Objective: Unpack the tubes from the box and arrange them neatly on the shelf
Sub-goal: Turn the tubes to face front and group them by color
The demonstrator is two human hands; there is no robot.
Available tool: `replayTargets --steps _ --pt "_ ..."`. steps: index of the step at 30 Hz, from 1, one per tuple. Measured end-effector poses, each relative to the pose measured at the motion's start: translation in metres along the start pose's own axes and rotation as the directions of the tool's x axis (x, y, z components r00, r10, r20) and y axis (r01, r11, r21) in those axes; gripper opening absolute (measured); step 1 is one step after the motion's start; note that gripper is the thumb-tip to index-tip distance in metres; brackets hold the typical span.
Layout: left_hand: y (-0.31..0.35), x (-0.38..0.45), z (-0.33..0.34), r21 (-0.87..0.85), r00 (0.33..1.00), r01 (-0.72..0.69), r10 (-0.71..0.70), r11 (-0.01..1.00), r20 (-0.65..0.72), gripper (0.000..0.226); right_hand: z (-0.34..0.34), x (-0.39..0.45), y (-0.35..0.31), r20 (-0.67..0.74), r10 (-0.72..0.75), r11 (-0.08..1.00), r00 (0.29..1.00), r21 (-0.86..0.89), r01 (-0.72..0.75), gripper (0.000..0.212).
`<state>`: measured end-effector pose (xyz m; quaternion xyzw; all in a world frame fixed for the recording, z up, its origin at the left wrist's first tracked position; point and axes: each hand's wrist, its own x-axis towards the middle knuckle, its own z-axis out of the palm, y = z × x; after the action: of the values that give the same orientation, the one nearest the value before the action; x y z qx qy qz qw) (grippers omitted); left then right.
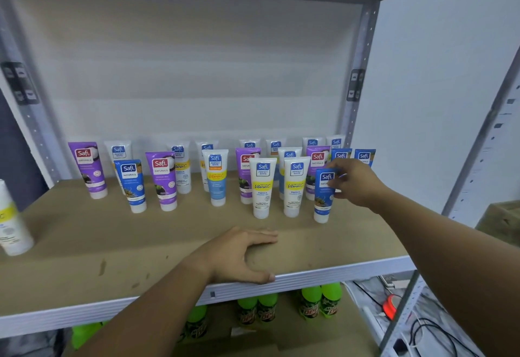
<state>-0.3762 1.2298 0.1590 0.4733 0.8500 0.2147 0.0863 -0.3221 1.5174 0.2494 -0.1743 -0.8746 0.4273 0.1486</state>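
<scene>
The right hand [356, 181] is gripping the upper part of a blue tube [324, 195], with its fingers curled round the tube's top edge; the tube is standing cap-down on the shelf [98, 233] at the right end of the front row. The left hand [239, 255] is resting palm-down on the shelf board near the front edge, with its fingers lying straight and relaxed and its thumb reaching the white front rail [337, 271]; it is holding nothing. Just left of the gripped tube, two white tubes with yellow bands [261, 188] are standing upright side by side. Further left, a light-blue tube [217, 178], a purple tube [163, 181], another blue tube [130, 185] and a second purple tube [87, 169] are standing in a loose staggered line. Behind them, a back row of mostly white tubes [277, 148] is lining up near the rear panel. At the far left edge, a single white tube [11, 221] is standing apart from the group, partly out of view. On the lower shelf, green-capped bottles [311, 302] are standing, and cables [430, 331] are lying at the lower right.
</scene>
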Motion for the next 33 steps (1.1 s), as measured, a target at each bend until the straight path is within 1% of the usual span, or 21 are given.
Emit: replayTargets --steps 11,15,17,18,19,20,21,22,23,24,26,27,28,29,30,33 --pt "0.001 -0.002 0.000 0.023 1.000 -0.014 0.014 1.000 -0.005 0.086 0.000 -0.002 0.001 -0.018 -0.040 0.999 0.999 -0.023 0.040 0.035" --pt "0.000 -0.001 0.000 0.041 1.000 -0.026 0.026 0.999 -0.001 0.086 -0.003 -0.003 -0.002 -0.002 -0.070 0.995 0.998 -0.073 0.069 0.041" --pt "-0.001 -0.002 0.001 0.032 1.000 -0.016 0.016 0.999 0.002 0.087 -0.006 -0.004 -0.005 0.008 -0.073 0.995 0.997 -0.063 0.073 0.048" --pt "0.000 -0.003 0.001 0.014 1.000 -0.003 0.003 1.000 -0.021 0.085 -0.007 -0.005 -0.007 0.009 -0.081 0.996 0.997 -0.048 0.081 0.050" --pt "0.001 -0.003 0.001 -0.014 0.997 0.017 -0.019 1.000 -0.074 0.081 -0.008 -0.005 -0.009 0.006 -0.098 0.994 0.995 -0.040 0.099 0.051" --pt "0.002 -0.004 0.001 -0.057 0.986 0.037 -0.046 0.998 -0.160 0.071 -0.010 -0.005 -0.012 0.002 -0.124 0.991 0.992 -0.041 0.124 0.051" --pt "0.002 -0.003 0.000 -0.107 0.960 0.035 -0.064 0.994 -0.272 0.055 -0.011 -0.006 -0.015 -0.005 -0.157 0.986 0.988 -0.056 0.156 0.050" --pt "0.002 -0.001 -0.003 -0.142 0.916 0.009 -0.066 0.990 -0.397 0.035 -0.011 -0.006 -0.018 -0.014 -0.189 0.980 0.982 -0.074 0.187 0.049" --pt "0.002 0.002 -0.006 -0.158 0.856 -0.018 -0.067 0.987 -0.513 0.019 -0.011 -0.006 -0.022 -0.021 -0.219 0.972 0.975 -0.091 0.216 0.049" --pt "0.001 0.007 -0.012 -0.166 0.789 -0.042 -0.069 0.985 -0.610 0.010 -0.010 -0.006 -0.027 -0.025 -0.244 0.965 0.969 -0.101 0.241 0.048" --pt "0.001 0.020 -0.028 -0.173 0.657 -0.067 -0.087 0.983 -0.749 0.013 -0.007 -0.004 -0.035 -0.014 -0.293 0.947 0.956 -0.144 0.288 0.046" --pt "0.002 0.027 -0.038 -0.183 0.609 -0.070 -0.103 0.981 -0.787 0.017 -0.005 -0.002 -0.040 -0.003 -0.315 0.933 0.949 -0.181 0.309 0.044" --pt "0.004 0.034 -0.049 -0.203 0.581 -0.076 -0.122 0.976 -0.804 0.021 -0.003 0.000 -0.044 0.006 -0.331 0.922 0.944 -0.211 0.325 0.043" --pt "0.007 0.041 -0.059 -0.228 0.579 -0.074 -0.144 0.971 -0.803 0.026 -0.001 0.003 -0.047 0.013 -0.337 0.916 0.941 -0.227 0.331 0.042" --pt "0.009 0.047 -0.069 -0.247 0.604 -0.067 -0.158 0.967 -0.781 0.030 0.001 0.005 -0.051 0.017 -0.337 0.915 0.941 -0.228 0.332 0.042" --pt "0.015 0.064 -0.089 -0.214 0.752 -0.002 -0.140 0.977 -0.645 0.039 0.005 0.014 -0.059 0.060 -0.345 0.905 0.937 -0.243 0.349 0.044"
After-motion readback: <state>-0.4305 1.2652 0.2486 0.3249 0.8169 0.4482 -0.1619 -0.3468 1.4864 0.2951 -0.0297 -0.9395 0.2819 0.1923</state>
